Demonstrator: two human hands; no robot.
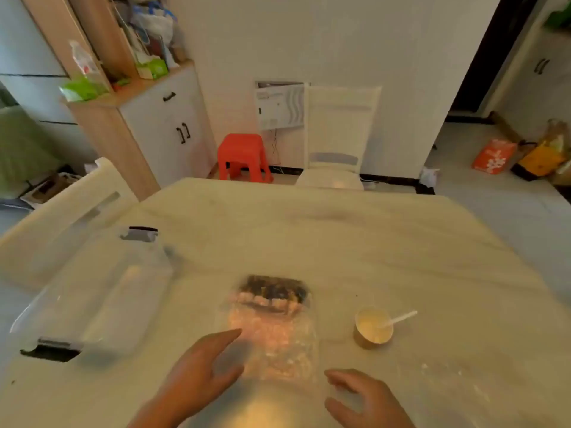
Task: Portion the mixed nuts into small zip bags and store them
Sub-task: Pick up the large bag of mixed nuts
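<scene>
Early step, I'd say: nothing portioned yet, no filled small bags showing. Nut bag is lying flat on the table, centre, just ahead of the person. Long axis is running away from them; dark printed end pointing at the far edge, near end toward the hands. Which end opens, can't tell, too blurred.

Left hand is reaching in with fingers extended, fingertips at the bag's left side; contact unclear. Right hand is hovering loose-fingered by the near-right corner, holding nothing.

Cup with spoon is sitting right of the bag, clear box well left.

Next move probably needs both hands on the bag to open it.
</scene>
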